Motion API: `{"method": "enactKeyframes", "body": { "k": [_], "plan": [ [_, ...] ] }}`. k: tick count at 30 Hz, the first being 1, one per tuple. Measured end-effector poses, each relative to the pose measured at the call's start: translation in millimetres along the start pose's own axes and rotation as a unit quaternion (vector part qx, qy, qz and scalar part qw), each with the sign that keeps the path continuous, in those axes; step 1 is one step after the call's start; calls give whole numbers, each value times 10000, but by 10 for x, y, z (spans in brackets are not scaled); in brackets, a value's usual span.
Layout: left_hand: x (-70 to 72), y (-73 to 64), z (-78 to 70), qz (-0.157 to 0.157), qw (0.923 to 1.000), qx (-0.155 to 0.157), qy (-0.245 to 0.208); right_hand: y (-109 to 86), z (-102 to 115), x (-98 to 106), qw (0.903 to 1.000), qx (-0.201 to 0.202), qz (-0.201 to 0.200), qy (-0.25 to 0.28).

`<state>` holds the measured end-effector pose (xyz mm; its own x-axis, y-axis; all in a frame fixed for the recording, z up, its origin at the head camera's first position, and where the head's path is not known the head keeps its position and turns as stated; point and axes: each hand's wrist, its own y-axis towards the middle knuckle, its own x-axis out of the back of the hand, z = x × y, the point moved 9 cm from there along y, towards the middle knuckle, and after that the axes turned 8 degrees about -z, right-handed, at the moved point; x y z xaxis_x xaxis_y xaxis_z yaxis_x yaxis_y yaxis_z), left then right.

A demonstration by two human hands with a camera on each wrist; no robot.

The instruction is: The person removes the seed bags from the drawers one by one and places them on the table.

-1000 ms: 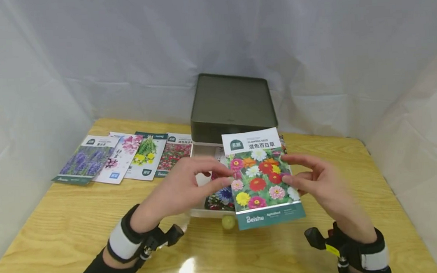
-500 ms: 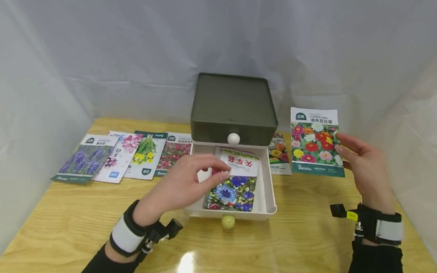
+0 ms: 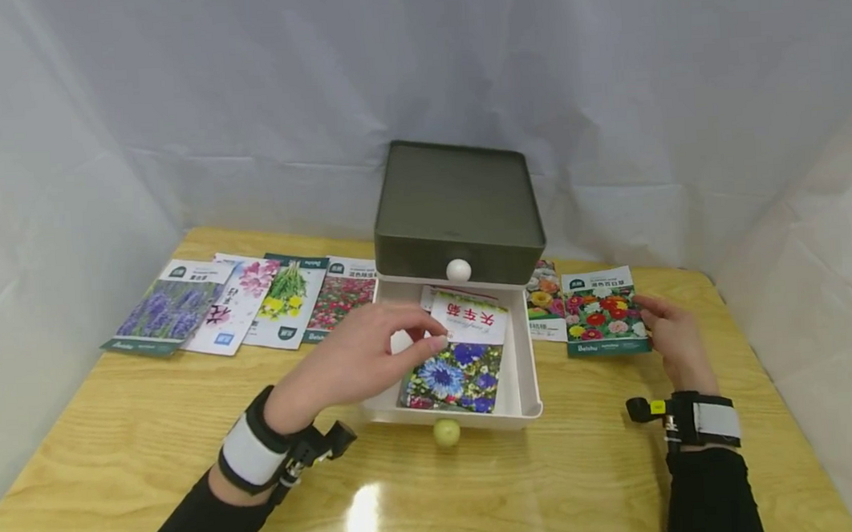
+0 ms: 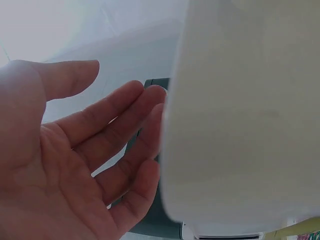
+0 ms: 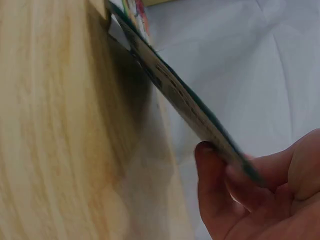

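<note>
My right hand [image 3: 677,339] pinches a zinnia seed packet [image 3: 605,314] by its right edge, at the right of the table. In the right wrist view the packet [image 5: 172,92] slants, its far end low by the tabletop and the pinched edge raised between thumb and fingers [image 5: 212,175]. Over the left side of a pulled-out white drawer [image 3: 524,377], my left hand [image 3: 358,356] hovers with loosely bent fingers and holds nothing. Inside that drawer lies a cornflower seed packet [image 3: 460,369] on top of others. The left wrist view shows the bare palm [image 4: 65,170] beside the pale drawer wall [image 4: 240,110].
A dark green drawer box [image 3: 458,196] stands at the back, with a white knob [image 3: 458,270] on its upper drawer. Lavender [image 3: 171,303] and several other seed packets overlap in a row at left. An orange-flower packet [image 3: 546,300] lies right of the box. White sheeting surrounds the table.
My right hand has carried the zinnia packet from over the drawer to the right, then lowered it beside the orange-flower packet. My left hand has let go of it and stays over the drawer.
</note>
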<state>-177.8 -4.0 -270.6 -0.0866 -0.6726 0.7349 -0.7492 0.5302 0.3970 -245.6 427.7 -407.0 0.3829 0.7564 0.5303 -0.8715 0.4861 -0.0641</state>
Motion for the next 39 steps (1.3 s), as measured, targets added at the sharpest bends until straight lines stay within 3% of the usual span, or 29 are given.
{"method": "enactKeyframes", "body": {
  "k": [8, 11, 15, 18, 21, 23, 25, 27, 31, 34, 36, 39],
  "plan": [
    [-16, 8, 71, 38, 9994, 290, 167, -80, 65, -149, 9974, 18, 522, 490],
    [-24, 15, 87, 46, 9993, 264, 269, -97, 128, -143, 9977, 198, 473, 437],
    [-59, 25, 127, 164, 9988, 209, 420, -182, 409, -107, 9950, 938, 141, 314],
    [-138, 27, 174, 463, 9978, 129, 457, -473, 853, -137, 9855, 1693, 25, 103],
    [-219, 36, 211, 703, 9954, -92, 649, -1035, 1477, -242, 9588, 2827, 36, -279],
    [-262, 37, 221, 815, 9928, -311, 815, -1382, 1774, -367, 9256, 3760, 106, -415],
    [-309, 24, 227, 1004, 9882, -472, 1060, -1722, 1974, -538, 8848, 4608, 275, -640],
    [-360, 0, 232, 1253, 9819, -580, 1295, -1909, 1997, -745, 8493, 5163, 546, -961],
    [-433, -48, 244, 1642, 9683, -602, 1784, -2175, 1993, -1090, 7992, 5565, 829, -2116],
    [-423, -65, 240, 1654, 9647, -553, 1974, -2224, 1941, -1233, 7670, 5639, 680, -2985],
    [-373, -52, 217, 1430, 9674, -559, 2015, -2225, 1905, -1279, 7551, 5627, 613, -3310],
    [-267, -19, 184, 924, 9679, -610, 2257, -2203, 1855, -1322, 7522, 5547, 634, -3498]
  ]
}}
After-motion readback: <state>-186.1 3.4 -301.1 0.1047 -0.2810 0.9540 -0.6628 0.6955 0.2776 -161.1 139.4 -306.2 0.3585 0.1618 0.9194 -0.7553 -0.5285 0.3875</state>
